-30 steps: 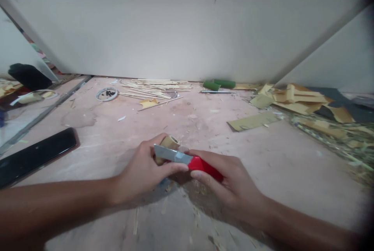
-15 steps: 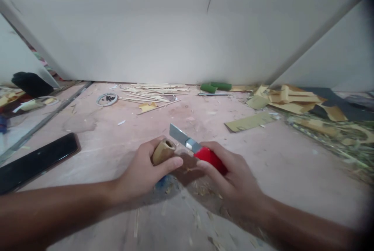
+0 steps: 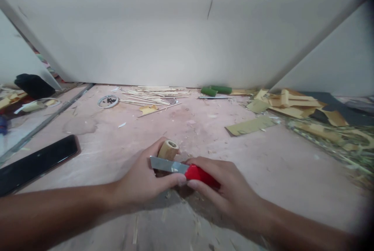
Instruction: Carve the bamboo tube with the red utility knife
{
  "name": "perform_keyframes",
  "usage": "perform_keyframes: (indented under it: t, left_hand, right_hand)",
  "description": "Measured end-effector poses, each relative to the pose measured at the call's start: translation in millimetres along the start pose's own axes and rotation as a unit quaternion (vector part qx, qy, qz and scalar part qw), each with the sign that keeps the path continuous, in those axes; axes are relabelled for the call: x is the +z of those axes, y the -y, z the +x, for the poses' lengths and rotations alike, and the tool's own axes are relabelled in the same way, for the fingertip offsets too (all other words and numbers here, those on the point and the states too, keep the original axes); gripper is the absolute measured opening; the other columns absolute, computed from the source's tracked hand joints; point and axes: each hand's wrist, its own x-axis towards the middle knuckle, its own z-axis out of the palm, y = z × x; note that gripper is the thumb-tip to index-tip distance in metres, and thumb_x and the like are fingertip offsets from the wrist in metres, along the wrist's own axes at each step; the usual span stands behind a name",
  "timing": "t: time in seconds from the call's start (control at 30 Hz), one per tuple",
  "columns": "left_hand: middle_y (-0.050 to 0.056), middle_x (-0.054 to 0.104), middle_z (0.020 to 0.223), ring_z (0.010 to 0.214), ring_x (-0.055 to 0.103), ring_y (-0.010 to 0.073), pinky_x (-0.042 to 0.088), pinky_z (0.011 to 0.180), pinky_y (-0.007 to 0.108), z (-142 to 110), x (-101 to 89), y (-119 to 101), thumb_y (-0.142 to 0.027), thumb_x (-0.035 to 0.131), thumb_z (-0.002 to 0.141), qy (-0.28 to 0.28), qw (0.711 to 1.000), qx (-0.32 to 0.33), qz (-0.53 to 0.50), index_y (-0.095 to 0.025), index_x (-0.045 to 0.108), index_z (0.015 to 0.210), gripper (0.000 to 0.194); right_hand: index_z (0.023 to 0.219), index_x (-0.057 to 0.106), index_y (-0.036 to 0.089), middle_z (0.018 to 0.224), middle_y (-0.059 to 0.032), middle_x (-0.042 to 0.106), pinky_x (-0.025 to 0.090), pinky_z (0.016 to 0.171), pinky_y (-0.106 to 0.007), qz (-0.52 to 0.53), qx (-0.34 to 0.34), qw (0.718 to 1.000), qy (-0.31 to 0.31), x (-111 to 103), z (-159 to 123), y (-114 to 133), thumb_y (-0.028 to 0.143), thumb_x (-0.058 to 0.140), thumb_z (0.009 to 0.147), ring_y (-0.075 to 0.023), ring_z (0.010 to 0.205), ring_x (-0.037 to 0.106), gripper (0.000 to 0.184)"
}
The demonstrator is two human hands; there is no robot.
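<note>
My left hand [image 3: 143, 181] is wrapped round a short tan bamboo tube [image 3: 168, 150], whose hollow end points up and away from me. My right hand [image 3: 226, 192] grips the red handle of a utility knife [image 3: 182, 170]. The steel blade lies flat across the tube, its tip pointing left over my left fingers. Both hands meet low in the middle of the pinkish work surface [image 3: 181, 126], above a scatter of pale shavings [image 3: 175, 220].
A black phone [image 3: 35, 163] lies at the left. Thin bamboo sticks [image 3: 152, 94], a small round lid [image 3: 108, 101] and green rolls [image 3: 216, 90] sit near the white back wall. Cardboard and sandpaper scraps [image 3: 292, 105] pile up at the right.
Half a second ago the blade was lifted off, pointing up and away behind the tube. It has since come back down across the tube, as it lay one second ago.
</note>
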Motion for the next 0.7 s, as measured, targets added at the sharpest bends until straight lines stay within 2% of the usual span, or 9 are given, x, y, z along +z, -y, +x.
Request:
perform_keyframes:
  t: [0.17, 0.3, 0.47, 0.7]
  left_hand:
    - [-0.004, 0.065, 0.085, 0.078, 0.06, 0.0127, 0.046, 0.07, 0.022, 1.2, 2.2, 1.1, -0.025, 0.086, 0.08, -0.01, 1.0, -0.01, 0.014, -0.019, 0.058, 0.096, 0.033]
    - [-0.005, 0.06, 0.078, 0.073, 0.056, 0.0117, 0.044, 0.065, 0.021, 0.2, 2.9, 2.7, -0.032, 0.091, 0.075, -0.049, 0.998, -0.027, 0.038, -0.019, 0.056, 0.087, 0.039]
    - [-0.006, 0.056, 0.076, 0.069, 0.05, 0.0104, 0.041, 0.062, 0.021, 1.7, 2.0, 5.7, -0.036, 0.092, 0.073, -0.058, 0.997, -0.025, 0.046, -0.019, 0.054, 0.083, 0.043]
    - [-0.005, 0.061, 0.081, 0.076, 0.058, 0.0122, 0.046, 0.068, 0.022, 2.4, 3.0, 4.3, -0.033, 0.09, 0.076, -0.049, 0.999, -0.021, 0.007, -0.02, 0.056, 0.093, 0.04]
  right_hand:
    - [0.107, 0.068, 0.025, 0.098, 0.0014, 0.076, 0.046, 0.075, -0.024, 0.023, 0.007, 1.0, 0.01, -1.6, 1.0, -1.1, 0.038, 0.061, 0.104, -0.0156, 0.083, 0.067, 0.016]
    - [0.108, 0.068, 0.024, 0.095, 0.0022, 0.074, 0.045, 0.074, -0.025, 0.03, 0.009, 0.999, 0.012, -1.6, 1.7, -2.2, 0.04, 0.059, 0.105, -0.0153, 0.08, 0.065, 0.018]
    - [0.106, 0.069, 0.023, 0.091, 0.001, 0.074, 0.044, 0.071, -0.026, 0.019, 0.018, 1.0, 0.011, -1.6, 0.4, -2.0, 0.042, 0.058, 0.105, -0.0162, 0.077, 0.065, 0.021]
    - [0.106, 0.07, 0.024, 0.091, 0.0004, 0.075, 0.045, 0.07, -0.026, 0.016, 0.036, 0.999, 0.011, -1.3, 2.3, -1.1, 0.042, 0.059, 0.104, -0.0167, 0.076, 0.066, 0.021]
